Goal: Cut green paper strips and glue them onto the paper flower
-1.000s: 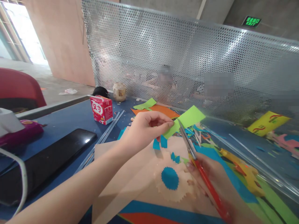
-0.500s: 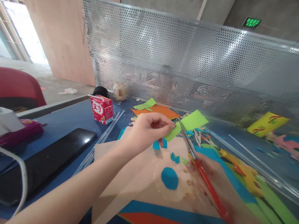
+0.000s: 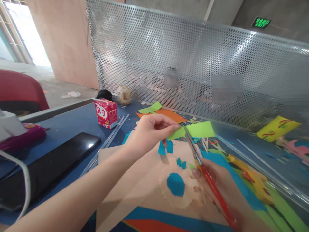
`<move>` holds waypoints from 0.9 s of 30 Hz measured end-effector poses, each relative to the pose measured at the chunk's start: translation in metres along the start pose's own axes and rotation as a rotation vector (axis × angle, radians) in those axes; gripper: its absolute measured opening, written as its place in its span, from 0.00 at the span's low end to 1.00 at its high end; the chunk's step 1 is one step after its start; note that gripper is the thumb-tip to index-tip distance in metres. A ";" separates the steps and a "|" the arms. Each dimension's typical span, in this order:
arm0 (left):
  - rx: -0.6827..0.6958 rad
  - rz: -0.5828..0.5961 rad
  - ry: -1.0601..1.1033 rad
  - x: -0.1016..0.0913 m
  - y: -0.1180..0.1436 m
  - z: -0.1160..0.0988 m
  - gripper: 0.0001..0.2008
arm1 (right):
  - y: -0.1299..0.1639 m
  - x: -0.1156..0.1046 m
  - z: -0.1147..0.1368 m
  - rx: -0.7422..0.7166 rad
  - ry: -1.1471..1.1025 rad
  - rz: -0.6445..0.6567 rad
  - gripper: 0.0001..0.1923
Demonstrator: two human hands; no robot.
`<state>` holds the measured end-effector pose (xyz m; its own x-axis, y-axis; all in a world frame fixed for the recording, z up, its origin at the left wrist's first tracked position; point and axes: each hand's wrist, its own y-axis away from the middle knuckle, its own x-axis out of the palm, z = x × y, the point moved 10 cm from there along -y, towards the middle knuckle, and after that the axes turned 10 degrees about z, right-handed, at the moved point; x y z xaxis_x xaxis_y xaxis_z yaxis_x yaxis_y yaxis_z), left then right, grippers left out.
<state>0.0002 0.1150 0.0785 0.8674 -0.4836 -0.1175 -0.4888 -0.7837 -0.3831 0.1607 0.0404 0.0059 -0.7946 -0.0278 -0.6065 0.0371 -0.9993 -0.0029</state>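
Pinched between the thumb and finger of my left hand (image 3: 154,130) is a strip of green paper (image 3: 200,129). My right hand (image 3: 214,180) grips red-handled scissors (image 3: 213,187), whose blades meet the strip near my left fingertips. A small blue paper piece (image 3: 169,146) is just below my left hand, and I cannot tell whether the fingers touch it. On the beige paper (image 3: 125,180) beneath lie a blue disc with a jagged edge (image 3: 175,184) on a pale, jagged-edged round piece (image 3: 166,196), and a little blue zigzag cutting (image 3: 181,163).
A yellow glue gun (image 3: 253,177) lies at right among coloured sheets and clear sticks. To the left are a black phone (image 3: 48,167), a red drink box (image 3: 106,112) and a white cable (image 3: 26,180). Behind stands a perforated metal screen (image 3: 145,48); orange paper (image 3: 166,117) lies before it.
The green strip has tilted down on its right side and now lies nearly level across the blades. My left hand has shifted slightly; my right hand is almost unmoved.
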 end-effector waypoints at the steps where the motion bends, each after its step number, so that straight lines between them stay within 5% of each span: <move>1: 0.002 -0.013 -0.002 -0.001 0.000 -0.001 0.09 | 0.000 0.001 0.000 0.020 -0.049 0.021 0.24; 10: -0.188 0.161 0.133 0.020 -0.001 0.024 0.11 | 0.003 0.006 -0.005 0.116 -0.195 0.051 0.20; 27: -0.192 0.151 0.216 0.019 -0.001 0.024 0.07 | 0.002 0.005 -0.005 0.095 -0.179 0.054 0.20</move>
<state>0.0195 0.1159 0.0548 0.7542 -0.6551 0.0452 -0.6366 -0.7463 -0.1942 0.1594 0.0388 -0.0009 -0.8881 -0.0771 -0.4531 0.0321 -0.9938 0.1062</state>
